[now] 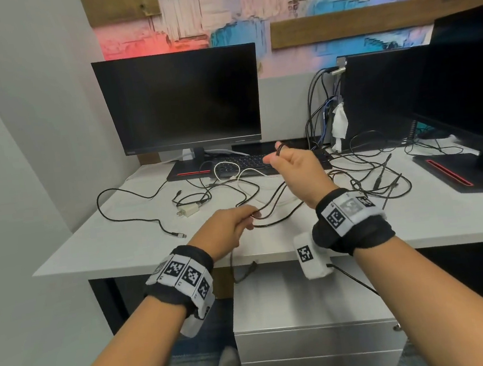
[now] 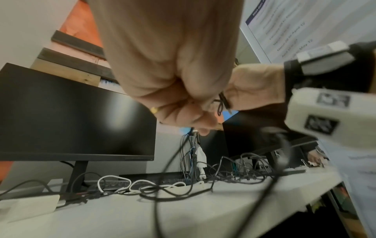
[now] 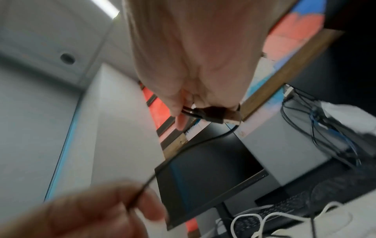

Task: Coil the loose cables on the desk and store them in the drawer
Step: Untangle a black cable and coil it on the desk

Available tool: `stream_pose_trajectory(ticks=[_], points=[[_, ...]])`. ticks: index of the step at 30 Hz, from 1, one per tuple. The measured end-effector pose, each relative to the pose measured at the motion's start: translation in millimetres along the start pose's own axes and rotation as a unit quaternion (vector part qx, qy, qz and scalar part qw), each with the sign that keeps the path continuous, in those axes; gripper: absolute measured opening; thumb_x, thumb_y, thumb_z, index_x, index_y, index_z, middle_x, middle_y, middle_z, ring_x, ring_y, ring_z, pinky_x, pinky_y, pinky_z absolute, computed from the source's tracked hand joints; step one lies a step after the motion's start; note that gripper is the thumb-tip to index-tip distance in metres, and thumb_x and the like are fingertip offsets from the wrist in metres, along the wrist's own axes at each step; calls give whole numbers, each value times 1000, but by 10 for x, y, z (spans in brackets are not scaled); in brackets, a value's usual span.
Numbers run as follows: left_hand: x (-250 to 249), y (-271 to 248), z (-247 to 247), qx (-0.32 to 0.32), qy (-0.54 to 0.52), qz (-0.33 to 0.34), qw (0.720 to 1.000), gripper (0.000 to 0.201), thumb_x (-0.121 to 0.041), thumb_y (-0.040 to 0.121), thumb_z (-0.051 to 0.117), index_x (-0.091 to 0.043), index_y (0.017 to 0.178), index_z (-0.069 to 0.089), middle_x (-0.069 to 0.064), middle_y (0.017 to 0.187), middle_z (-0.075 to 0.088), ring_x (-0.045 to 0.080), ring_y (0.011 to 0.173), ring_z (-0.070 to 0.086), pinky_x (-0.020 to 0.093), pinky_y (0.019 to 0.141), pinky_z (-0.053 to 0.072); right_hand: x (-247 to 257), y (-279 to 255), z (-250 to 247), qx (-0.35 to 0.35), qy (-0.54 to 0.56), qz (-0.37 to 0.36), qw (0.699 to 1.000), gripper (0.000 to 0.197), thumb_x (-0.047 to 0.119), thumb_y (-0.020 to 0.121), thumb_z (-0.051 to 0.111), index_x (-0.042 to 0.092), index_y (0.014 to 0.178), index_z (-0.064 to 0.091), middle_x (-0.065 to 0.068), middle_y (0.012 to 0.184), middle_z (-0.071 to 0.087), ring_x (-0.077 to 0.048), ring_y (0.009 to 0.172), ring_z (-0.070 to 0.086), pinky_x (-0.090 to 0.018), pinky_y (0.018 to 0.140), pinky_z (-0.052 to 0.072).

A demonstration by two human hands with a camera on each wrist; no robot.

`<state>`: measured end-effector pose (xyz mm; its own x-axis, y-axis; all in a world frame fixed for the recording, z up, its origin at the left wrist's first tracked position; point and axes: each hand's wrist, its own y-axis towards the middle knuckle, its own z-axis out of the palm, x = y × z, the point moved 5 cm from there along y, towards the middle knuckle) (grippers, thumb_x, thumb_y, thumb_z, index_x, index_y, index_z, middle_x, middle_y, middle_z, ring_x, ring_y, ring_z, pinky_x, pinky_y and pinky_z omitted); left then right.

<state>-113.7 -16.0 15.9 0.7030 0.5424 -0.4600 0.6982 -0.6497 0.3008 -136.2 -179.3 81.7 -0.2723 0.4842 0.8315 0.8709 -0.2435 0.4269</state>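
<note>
A thin black cable [image 1: 273, 197] stretches between my two hands above the white desk [image 1: 122, 249]. My left hand [image 1: 249, 216] pinches it low, near the desk's front edge. Raised over the keyboard, my right hand [image 1: 273, 155] has turns of the cable wound round a finger. In the right wrist view, the right hand [image 3: 183, 112] grips the cable's USB plug [image 3: 219, 116], and the cable [image 3: 193, 145] runs down to the left hand's fingers [image 3: 122, 207]. In the left wrist view, my left hand [image 2: 195, 122] is a fist round the cable. The drawer cabinet [image 1: 310, 339] under the desk is closed.
Loose on the desk lie a white cable [image 1: 233, 171], a white charger plug [image 1: 189, 210], a long black cable [image 1: 129, 206] at the left and a black tangle [image 1: 367, 169] at the right. Behind stand a monitor [image 1: 181, 99], a keyboard [image 1: 247, 161] and a second monitor [image 1: 447, 86].
</note>
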Motion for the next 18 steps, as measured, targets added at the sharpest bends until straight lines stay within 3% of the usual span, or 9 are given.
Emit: stream_pose_trajectory(ticks=[1,3,5,7,10,14,18], points=[[4,14,-40,-11,-16,-11,1000,25,-19,100,39,-21,118,57,-2,94,64,7,60,59,14,66,49,-7,-10,35,26,-76,-8,997,29,24,97,49,2,101,68,-19,111,64,-28,104,58,-36,89,44],[14,31,-125,-38,-40,-31,998,24,-18,100,36,-20,116,54,1,92,60,17,64,63,24,66,54,-67,-25,123,81,-191,-1,978,31,24,99,44,-1,95,62,-13,90,61,-28,89,55,-33,75,41],[47,39,-218,-72,-24,-44,996,21,-16,100,37,-18,113,53,2,93,58,17,74,62,32,74,54,-164,-36,190,125,-261,16,957,29,21,99,41,0,97,61,-13,92,63,-30,89,58,-35,77,46],[96,45,-287,-94,20,-41,995,18,-14,98,40,-15,109,54,3,97,58,17,84,59,31,79,49,-228,-64,219,159,-302,30,939,29,17,98,40,-1,101,62,-16,94,65,-33,89,61,-37,80,50],[220,44,-300,-81,83,-45,992,18,-15,98,43,-13,109,57,5,106,55,16,92,51,23,82,39,-244,-130,212,198,-278,57,938,34,21,99,39,1,104,65,-10,88,58,-25,82,53,-30,72,42],[330,10,-361,-93,80,-57,991,20,-19,98,45,-15,109,61,4,111,54,15,101,50,21,86,35,-190,-242,204,241,-209,67,945,50,53,94,45,13,87,73,4,79,61,-11,74,56,-21,64,40],[369,5,-357,-91,77,-58,991,27,-24,99,43,-15,114,64,5,111,57,17,106,50,21,89,34,-153,-271,218,219,-87,83,968,46,47,94,46,18,64,67,1,56,48,-15,56,44,-27,65,42]])
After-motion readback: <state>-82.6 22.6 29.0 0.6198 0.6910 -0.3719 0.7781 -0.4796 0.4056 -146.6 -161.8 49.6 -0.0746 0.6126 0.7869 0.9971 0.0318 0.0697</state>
